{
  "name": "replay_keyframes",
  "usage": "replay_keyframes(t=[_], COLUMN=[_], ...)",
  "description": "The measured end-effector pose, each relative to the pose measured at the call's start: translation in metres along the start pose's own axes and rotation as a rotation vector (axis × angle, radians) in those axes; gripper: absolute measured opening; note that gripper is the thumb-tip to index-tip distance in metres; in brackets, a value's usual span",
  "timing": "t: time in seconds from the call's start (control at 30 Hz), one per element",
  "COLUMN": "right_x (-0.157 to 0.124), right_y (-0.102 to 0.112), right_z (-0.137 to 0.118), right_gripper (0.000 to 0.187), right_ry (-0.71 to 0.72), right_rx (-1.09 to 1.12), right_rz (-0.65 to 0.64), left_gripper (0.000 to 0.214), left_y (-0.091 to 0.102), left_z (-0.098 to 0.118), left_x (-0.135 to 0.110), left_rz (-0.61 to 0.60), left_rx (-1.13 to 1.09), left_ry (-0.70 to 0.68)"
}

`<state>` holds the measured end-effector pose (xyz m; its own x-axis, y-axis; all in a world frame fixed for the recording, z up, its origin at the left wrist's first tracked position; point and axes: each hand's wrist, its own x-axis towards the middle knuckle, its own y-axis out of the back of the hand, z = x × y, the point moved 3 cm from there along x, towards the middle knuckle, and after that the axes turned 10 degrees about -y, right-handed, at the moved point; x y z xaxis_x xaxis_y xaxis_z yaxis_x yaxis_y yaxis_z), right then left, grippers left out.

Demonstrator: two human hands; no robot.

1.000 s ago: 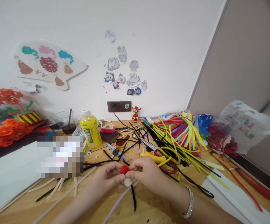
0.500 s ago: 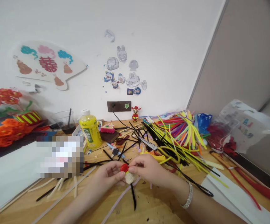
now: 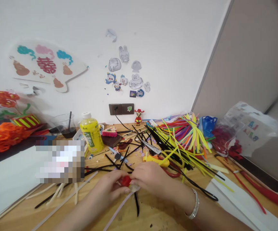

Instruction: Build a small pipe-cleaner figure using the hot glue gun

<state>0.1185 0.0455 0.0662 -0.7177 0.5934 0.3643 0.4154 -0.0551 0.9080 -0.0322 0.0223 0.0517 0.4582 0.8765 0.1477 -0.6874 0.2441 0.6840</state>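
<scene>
Low in the frame's centre, the left hand (image 3: 108,189) and right hand (image 3: 152,180) meet, fingertips pinched on a red ball (image 3: 125,181) between them. A black stem (image 3: 137,205) trails below, over the tabletop (image 3: 158,216).

I find bare wood only along the near strip of the desk (image 3: 163,221), crossed by a lilac pipe cleaner (image 3: 116,211) and a short black one (image 3: 137,205). Beyond the left hand (image 3: 110,187) and right hand (image 3: 150,179), loose black pipe cleaners (image 3: 112,160) and scissors (image 3: 151,147) clutter the way. To the right, the coloured pipe-cleaner pile (image 3: 187,138) and white paper strips (image 3: 237,205) block passage. To the left lie white sheets (image 3: 6,183), with a yellow drink bottle (image 3: 90,134) standing behind.
</scene>
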Motion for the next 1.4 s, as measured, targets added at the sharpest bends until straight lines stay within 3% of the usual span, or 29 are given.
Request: replay_keyframes(t=[0.27,0.53,0.73,1.03,1.2,1.4], right_x=[0.001,0.0,0.001,0.003,0.003,0.002], right_y=[0.006,0.015,0.017,0.015,0.015,0.016], right_z=[0.004,0.014,0.01,0.017,0.019,0.015], right_gripper=[0.014,0.023,0.016,0.014,0.013,0.014], right_ry=[0.07,0.168,0.095,-0.072,-0.169,-0.026], right_rx=[-0.014,0.043,0.125,0.312,0.36,0.292], right_rz=[0.047,0.051,0.059,0.005,-0.025,0.008], left_gripper=[0.016,0.016,0.016,0.023,0.028,0.02], left_y=[-0.002,0.001,0.0,-0.008,-0.009,-0.006], left_z=[0.008,0.017,0.013,0.004,0.006,0.004], left_x=[0.002,-0.002,-0.001,0.003,0.004,0.005], left_rz=[0.056,0.128,0.171,0.183,0.202,0.252], left_rx=[-0.032,-0.105,-0.164,-0.588,-0.632,-0.555], left_ry=[0.01,-0.04,-0.036,0.072,0.112,0.057])
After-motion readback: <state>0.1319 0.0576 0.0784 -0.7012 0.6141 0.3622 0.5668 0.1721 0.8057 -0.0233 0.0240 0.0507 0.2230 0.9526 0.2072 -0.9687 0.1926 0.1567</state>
